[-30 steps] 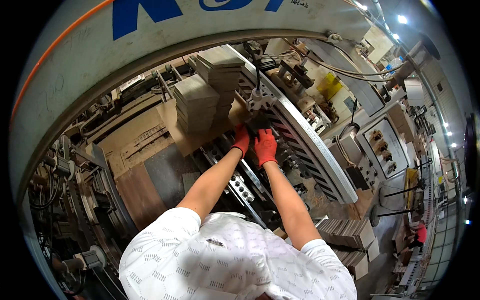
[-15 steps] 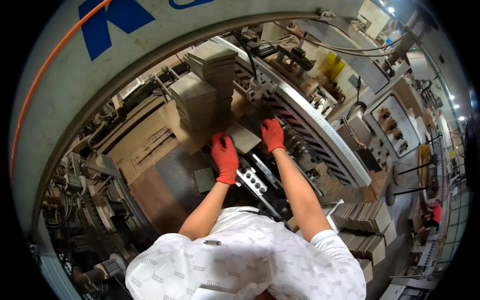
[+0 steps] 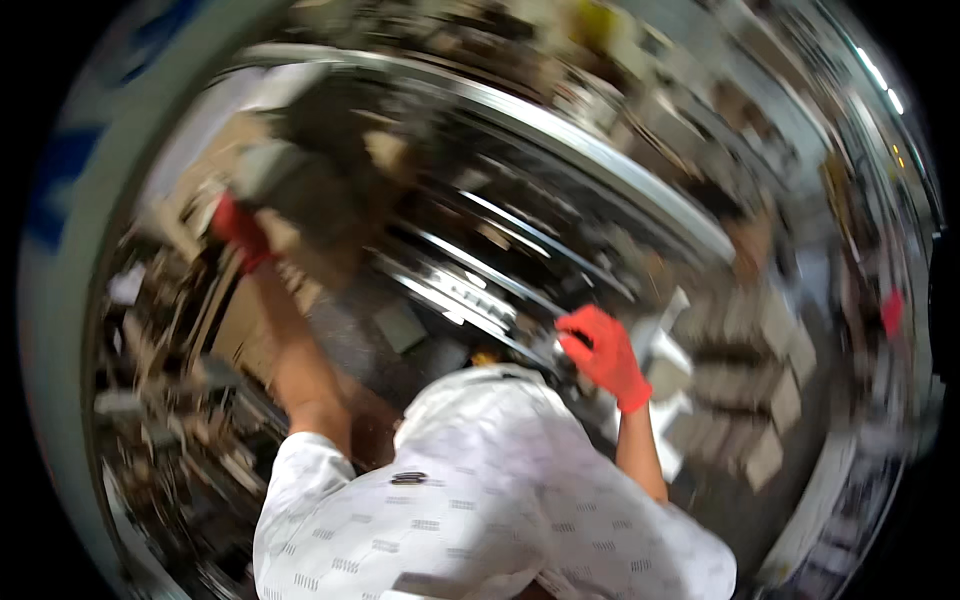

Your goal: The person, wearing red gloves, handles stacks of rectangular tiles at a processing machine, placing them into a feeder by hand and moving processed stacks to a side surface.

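**Two gloved hands spread wide across a curved machine frame**

The view looks down over the person's head and shoulders, clad in a white patterned garment. The whole picture is smeared by motion, so fine detail is lost.

Left hand: in a red glove, at the end of a bare forearm stretched up and to the left. It lies against the lower left edge of a blurred grey-brown stack of flat cardboard pieces at the upper left. Whether the fingers are closed on the stack or merely pressed to it cannot be told through the blur.

Right hand: also in a red glove, raised close in front of the right shoulder, well apart from the left hand. The fingers are curled inward, with a small dark gap showing between thumb and fingers; whether anything is held cannot be told. It sits just beside the lower end of a bright curved metal rail that sweeps across the middle of the view.

Surroundings: behind the right hand, stacks of brown cardboard blanks stand at the right. A pale curved housing with a blue marking borders the left side.
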Demonstrator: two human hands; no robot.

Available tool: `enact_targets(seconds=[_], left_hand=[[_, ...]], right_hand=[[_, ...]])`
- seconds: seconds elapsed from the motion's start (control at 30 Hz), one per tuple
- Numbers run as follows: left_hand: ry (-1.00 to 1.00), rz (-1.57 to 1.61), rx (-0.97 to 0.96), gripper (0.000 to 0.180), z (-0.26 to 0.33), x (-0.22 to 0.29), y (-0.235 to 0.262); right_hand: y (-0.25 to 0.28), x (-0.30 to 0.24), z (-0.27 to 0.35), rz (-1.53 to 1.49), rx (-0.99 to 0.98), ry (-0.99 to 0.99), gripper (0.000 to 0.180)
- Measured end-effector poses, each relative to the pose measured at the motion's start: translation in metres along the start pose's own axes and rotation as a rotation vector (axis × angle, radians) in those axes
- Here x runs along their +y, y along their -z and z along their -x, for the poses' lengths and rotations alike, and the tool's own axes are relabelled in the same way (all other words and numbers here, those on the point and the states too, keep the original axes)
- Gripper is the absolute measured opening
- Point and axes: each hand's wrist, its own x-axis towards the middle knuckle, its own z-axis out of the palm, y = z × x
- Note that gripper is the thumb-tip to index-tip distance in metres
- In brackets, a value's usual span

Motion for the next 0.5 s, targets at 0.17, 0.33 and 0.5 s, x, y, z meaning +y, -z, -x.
enact_targets(seconds=[0.17, 0.33, 0.5], left_hand=[[0.758, 0.701, -0.176, 0.037, -0.031, 0.003, -0.047], [0.63, 0.363, -0.41, 0.056, -0.022, 0.044, -0.057], [0.845, 0.873, -0.155, 0.053, -0.005, 0.093, -0.055]], right_hand=[[0.063, 0.036, 0.1, 0.469, 0.229, -0.309, 0.019], [0.101, 0.067, 0.145, 0.663, 0.13, -0.707, 0.053], [0.098, 0.164, 0.207, 0.813, -0.015, -0.694, 0.083]])
